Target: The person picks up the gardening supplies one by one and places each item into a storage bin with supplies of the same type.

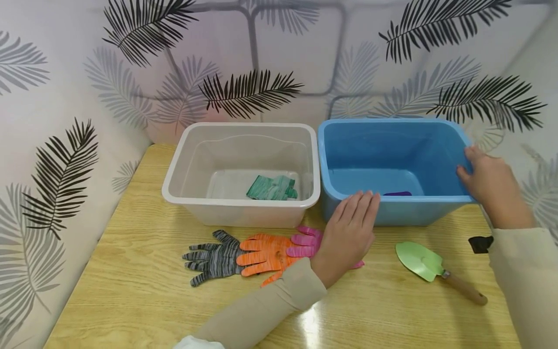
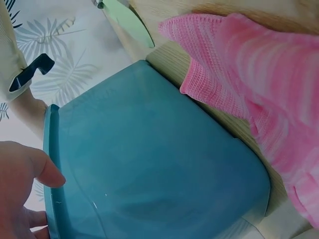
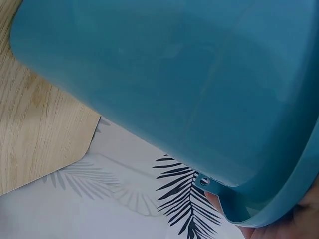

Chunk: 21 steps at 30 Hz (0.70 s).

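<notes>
A blue plastic bin (image 1: 410,212) stands at the right of the table, with a bit of something purple (image 1: 398,194) showing on its floor. My left hand (image 1: 348,232) holds its front rim near the left corner; in the left wrist view the thumb (image 2: 47,172) lies along the outer side of the rim. At the bin's right end, my right hand (image 1: 497,186) grips the rim, thumb toward the inside; its fingers are partly hidden behind the rim in the right wrist view. Below my left hand lies a pink glove (image 1: 305,242), partly covered by that arm.
A white bin (image 1: 244,213) adjoins the blue one on the left, holding a green glove (image 1: 272,188). In front lie an orange glove (image 1: 268,254) and a grey-black glove (image 1: 218,259). A green trowel (image 1: 420,261) with a wooden handle lies at the right. Patterned cloth surrounds the table.
</notes>
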Each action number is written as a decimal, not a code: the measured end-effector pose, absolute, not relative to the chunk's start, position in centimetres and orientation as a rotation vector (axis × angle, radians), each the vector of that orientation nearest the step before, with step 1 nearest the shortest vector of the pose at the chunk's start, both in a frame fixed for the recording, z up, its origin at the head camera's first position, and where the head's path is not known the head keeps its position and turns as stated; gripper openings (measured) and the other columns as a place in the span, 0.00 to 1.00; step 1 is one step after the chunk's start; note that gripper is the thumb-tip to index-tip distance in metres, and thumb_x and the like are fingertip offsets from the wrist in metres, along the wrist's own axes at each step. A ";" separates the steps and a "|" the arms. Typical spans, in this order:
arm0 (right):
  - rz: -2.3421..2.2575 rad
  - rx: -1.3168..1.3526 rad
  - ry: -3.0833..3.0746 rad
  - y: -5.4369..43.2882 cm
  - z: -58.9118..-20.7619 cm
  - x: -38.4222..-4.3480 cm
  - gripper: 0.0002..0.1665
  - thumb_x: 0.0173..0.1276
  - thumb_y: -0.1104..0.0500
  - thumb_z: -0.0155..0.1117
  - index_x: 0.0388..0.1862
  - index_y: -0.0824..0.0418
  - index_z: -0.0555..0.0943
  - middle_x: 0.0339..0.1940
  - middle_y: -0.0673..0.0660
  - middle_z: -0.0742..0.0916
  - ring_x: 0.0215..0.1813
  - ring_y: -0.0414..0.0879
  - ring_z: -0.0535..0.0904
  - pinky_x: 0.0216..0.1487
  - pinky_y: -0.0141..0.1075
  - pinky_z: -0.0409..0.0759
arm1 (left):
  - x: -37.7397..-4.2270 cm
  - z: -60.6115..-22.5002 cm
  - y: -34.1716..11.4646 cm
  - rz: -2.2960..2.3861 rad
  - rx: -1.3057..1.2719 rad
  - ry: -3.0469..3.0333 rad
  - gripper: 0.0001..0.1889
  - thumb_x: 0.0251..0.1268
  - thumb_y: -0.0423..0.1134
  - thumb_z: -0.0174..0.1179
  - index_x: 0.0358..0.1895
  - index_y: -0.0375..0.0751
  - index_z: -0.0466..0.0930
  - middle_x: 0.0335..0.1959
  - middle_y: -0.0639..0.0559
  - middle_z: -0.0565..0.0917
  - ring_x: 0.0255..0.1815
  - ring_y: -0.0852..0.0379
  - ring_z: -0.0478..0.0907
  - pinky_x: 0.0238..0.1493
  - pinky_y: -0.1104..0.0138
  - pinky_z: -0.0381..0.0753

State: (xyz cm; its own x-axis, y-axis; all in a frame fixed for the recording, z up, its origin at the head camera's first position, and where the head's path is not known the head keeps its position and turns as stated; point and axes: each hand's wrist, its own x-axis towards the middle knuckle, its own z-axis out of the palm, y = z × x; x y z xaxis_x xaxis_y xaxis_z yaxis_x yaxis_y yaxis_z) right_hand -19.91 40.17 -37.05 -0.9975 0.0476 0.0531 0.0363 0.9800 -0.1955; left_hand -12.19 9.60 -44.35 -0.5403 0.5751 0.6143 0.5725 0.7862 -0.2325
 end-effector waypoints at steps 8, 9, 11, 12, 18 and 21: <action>0.299 -0.045 -3.048 40.1 -37.1 -19.4 0.35 0.70 0.60 0.49 0.70 0.71 0.51 0.67 0.74 0.59 0.64 0.72 0.56 0.63 0.61 0.51 | -11.9 -44.5 9.4 -0.013 -0.858 -2.301 0.37 0.58 0.50 0.52 0.69 0.35 0.58 0.66 0.43 0.66 0.67 0.48 0.60 0.70 0.59 0.51; 0.300 -0.046 -3.046 40.0 -37.1 -19.3 0.35 0.70 0.60 0.49 0.70 0.71 0.51 0.67 0.74 0.60 0.64 0.73 0.57 0.62 0.61 0.52 | -11.8 -44.4 9.3 -0.017 -0.861 -2.302 0.37 0.58 0.50 0.52 0.69 0.35 0.59 0.66 0.43 0.66 0.67 0.48 0.60 0.70 0.58 0.51; 0.301 -0.049 -3.047 40.0 -37.1 -19.1 0.35 0.70 0.60 0.49 0.70 0.71 0.51 0.67 0.74 0.60 0.64 0.73 0.57 0.62 0.62 0.53 | -11.7 -44.4 9.3 -0.025 -0.866 -2.302 0.36 0.58 0.49 0.51 0.69 0.34 0.59 0.66 0.43 0.66 0.67 0.48 0.60 0.70 0.58 0.51; 0.306 -0.056 -3.050 40.0 -37.1 -19.1 0.35 0.70 0.60 0.49 0.71 0.71 0.51 0.67 0.74 0.59 0.64 0.73 0.57 0.62 0.62 0.52 | -11.7 -44.4 9.3 -0.028 -0.867 -2.302 0.36 0.58 0.49 0.51 0.69 0.34 0.59 0.66 0.43 0.66 0.67 0.47 0.60 0.70 0.58 0.51; 0.314 -0.074 -3.055 39.8 -37.2 -18.7 0.36 0.70 0.58 0.49 0.71 0.70 0.51 0.68 0.74 0.58 0.64 0.73 0.56 0.61 0.63 0.53 | -11.4 -44.4 9.0 -0.039 -0.878 -2.298 0.36 0.58 0.49 0.51 0.68 0.34 0.59 0.65 0.43 0.67 0.67 0.47 0.60 0.70 0.58 0.51; 0.314 -0.078 -3.056 39.8 -37.2 -18.6 0.36 0.70 0.57 0.49 0.71 0.70 0.50 0.68 0.73 0.57 0.64 0.74 0.56 0.61 0.64 0.53 | -11.3 -44.3 8.9 -0.040 -0.874 -2.290 0.36 0.58 0.50 0.51 0.68 0.34 0.59 0.65 0.43 0.67 0.67 0.47 0.60 0.69 0.57 0.51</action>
State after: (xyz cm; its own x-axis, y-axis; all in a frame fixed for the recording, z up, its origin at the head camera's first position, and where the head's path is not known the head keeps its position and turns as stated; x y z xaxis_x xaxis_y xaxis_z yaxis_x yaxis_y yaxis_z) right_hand -18.59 39.80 -37.20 -0.9963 0.0578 0.0630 0.0437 0.9779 -0.2047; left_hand -11.26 8.93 -44.28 -0.5458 0.5796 0.6051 0.6006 0.7742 -0.1998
